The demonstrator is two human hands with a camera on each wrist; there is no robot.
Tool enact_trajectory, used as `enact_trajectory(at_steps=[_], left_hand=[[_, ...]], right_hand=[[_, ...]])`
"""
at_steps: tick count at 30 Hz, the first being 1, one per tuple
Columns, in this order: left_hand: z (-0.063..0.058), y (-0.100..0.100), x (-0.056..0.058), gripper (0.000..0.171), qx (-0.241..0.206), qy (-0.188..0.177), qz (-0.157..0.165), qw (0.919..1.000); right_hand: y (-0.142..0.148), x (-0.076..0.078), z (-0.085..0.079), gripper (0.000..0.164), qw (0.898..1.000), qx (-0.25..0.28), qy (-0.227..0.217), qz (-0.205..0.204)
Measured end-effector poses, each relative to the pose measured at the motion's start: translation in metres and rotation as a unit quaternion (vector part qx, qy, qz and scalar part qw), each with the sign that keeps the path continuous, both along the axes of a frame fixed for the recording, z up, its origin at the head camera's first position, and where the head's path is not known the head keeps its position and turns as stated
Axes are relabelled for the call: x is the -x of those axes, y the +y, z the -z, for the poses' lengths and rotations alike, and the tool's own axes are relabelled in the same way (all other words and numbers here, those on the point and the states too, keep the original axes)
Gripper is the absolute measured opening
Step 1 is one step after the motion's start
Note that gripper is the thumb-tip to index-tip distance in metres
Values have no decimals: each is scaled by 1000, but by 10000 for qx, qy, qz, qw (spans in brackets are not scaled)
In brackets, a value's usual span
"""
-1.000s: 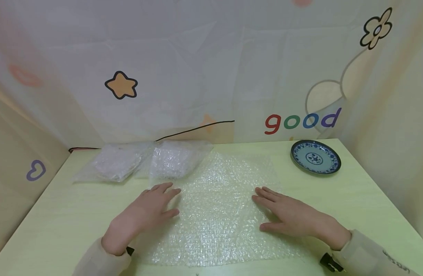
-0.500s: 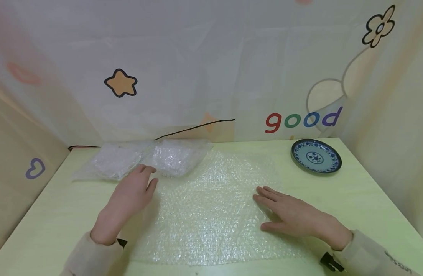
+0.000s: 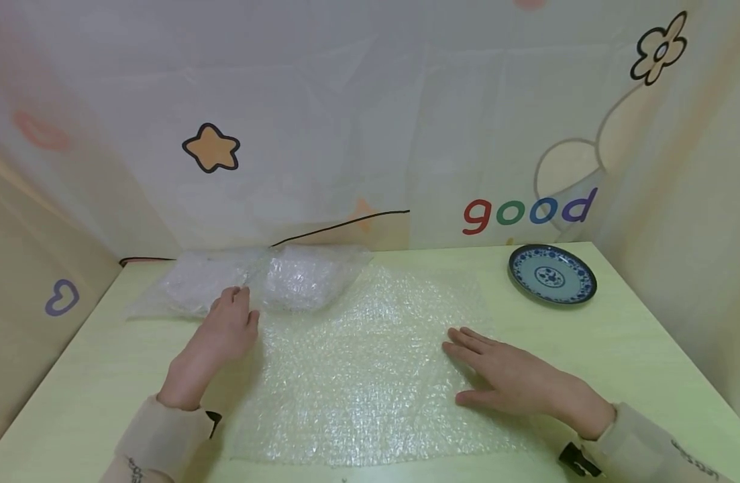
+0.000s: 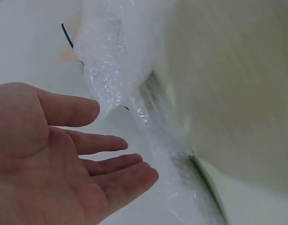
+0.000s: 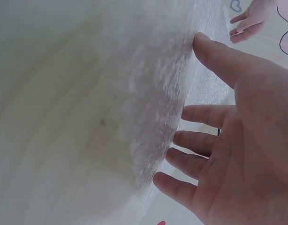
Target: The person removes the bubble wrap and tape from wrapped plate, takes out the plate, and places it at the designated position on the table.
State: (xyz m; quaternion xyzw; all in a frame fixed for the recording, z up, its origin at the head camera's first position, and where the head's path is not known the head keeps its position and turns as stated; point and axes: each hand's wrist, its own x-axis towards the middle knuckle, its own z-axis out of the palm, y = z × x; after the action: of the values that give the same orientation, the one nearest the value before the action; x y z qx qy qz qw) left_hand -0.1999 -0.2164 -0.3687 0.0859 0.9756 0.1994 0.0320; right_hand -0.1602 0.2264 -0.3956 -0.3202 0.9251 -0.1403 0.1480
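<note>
A clear bubble wrap sheet [image 3: 357, 382] lies spread flat on the table. My right hand [image 3: 508, 372] rests on its right side; in the right wrist view the fingertips [image 5: 174, 185] touch the bubble wrap [image 5: 158, 89]. Beyond the sheet's left corner, my left hand [image 3: 225, 329] hovers near two bubble-wrapped bundles, the left bundle [image 3: 194, 282] and the right bundle [image 3: 300, 278]. The left wrist view shows that hand [image 4: 55, 164] with relaxed, parted fingers and nothing between them. What lies inside the bundles cannot be made out.
A blue-and-white patterned plate [image 3: 552, 275] sits at the back right of the pale green table [image 3: 86, 382]. A printed curtain [image 3: 345, 121] closes off the back and both sides.
My left hand has left the sheet's left side and moved left and away from me, toward the wrapped bundles. My right hand has stayed where it was.
</note>
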Motion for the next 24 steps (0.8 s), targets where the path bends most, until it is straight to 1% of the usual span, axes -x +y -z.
enact_trajectory(at_steps=[4, 9, 13, 17, 21, 24], left_hand=[[3, -4, 5, 55, 26, -189, 156, 9997], [11, -9, 10, 56, -37, -350, 380, 9987], [16, -11, 11, 55, 35, -247, 513, 9984], [19, -11, 12, 54, 170, -151, 593, 9980], [18, -11, 13, 53, 245, -250, 602, 9976], [18, -11, 14, 53, 249, -254, 622, 9974]], right_hand=[[0, 0, 0, 84, 10000, 6, -12, 25], [0, 0, 0, 84, 10000, 6, 23, 0], [-1, 0, -1, 84, 10000, -1, 31, -6], [-1, 0, -1, 84, 10000, 1, 30, 2], [0, 0, 0, 83, 10000, 11, 41, 0], [0, 0, 1, 84, 10000, 18, 24, 22]])
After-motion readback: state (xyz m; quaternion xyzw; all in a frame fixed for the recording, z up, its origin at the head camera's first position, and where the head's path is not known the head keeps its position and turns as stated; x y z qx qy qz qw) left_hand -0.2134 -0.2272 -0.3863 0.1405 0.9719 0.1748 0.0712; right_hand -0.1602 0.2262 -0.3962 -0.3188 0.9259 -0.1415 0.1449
